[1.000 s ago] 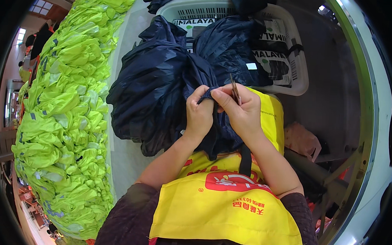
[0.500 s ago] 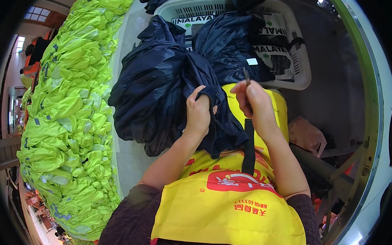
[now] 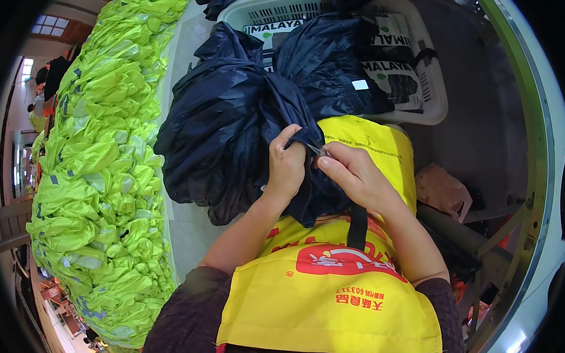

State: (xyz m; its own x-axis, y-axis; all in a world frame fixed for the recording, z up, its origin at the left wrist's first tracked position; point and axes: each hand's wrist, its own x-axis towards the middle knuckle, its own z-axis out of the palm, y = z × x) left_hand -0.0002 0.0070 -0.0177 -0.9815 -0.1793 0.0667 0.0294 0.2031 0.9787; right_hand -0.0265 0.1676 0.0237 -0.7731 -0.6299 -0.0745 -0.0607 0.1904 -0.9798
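Observation:
A dark navy garment (image 3: 218,126) of thin, shiny cloth lies heaped in front of me, part of it spilling toward my lap. Fingers curled, my left hand (image 3: 286,166) pinches a gathered edge of this garment. My right hand (image 3: 356,175) is closed around small metal thread snips (image 3: 317,150), whose thin blades reach the cloth right beside my left fingers. Most of the snips' body is hidden in my right palm. Over my lap spreads a yellow apron (image 3: 327,311) with a red patch and a black strap.
A white plastic basket (image 3: 438,98) at the far side holds dark garments and printed packs. Another dark garment (image 3: 322,64) hangs over its near rim. To the left, bright yellow-green garments (image 3: 100,168) form a long pile along a pale tabletop (image 3: 188,235). A metal frame (image 3: 533,206) curves past on the right.
My right hand has come down and left, bringing the snips from above the apron to the cloth edge at my left hand. The left hand keeps its hold, almost unmoved.

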